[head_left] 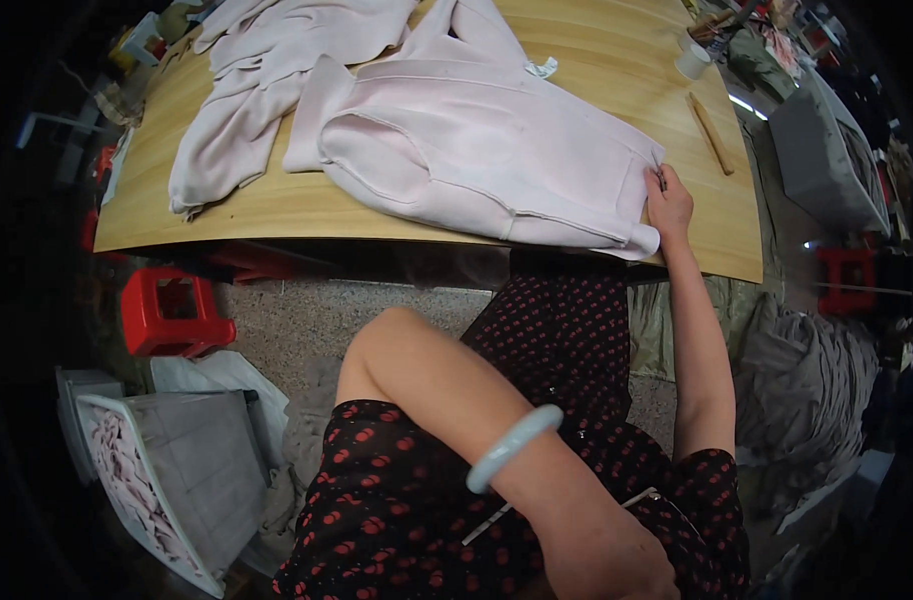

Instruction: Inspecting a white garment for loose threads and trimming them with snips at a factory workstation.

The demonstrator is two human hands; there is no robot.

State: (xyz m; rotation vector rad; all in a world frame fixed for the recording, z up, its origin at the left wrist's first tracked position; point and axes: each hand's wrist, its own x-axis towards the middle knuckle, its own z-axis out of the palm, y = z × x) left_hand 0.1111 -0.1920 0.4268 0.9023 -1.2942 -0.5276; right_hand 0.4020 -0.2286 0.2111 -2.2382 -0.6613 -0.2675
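Note:
A pale pink garment lies spread on the wooden table, with an oval opening and seam edges facing me. At its right end my right hand is closed, fingers pinching the garment's edge. Something small and dark shows between those fingers, too small to name. My left arm, a pale bangle on it, bends back across my body. My left hand is low against my dark patterned clothing, its fingers hidden at the lower edge. Thin pale strips show beside that forearm; I cannot tell what they are.
More pale pink fabric lies at the table's far left. A wooden stick and a white cup are at the right. Below stand a red stool and a bin of fabric; grey cloth is heaped at right.

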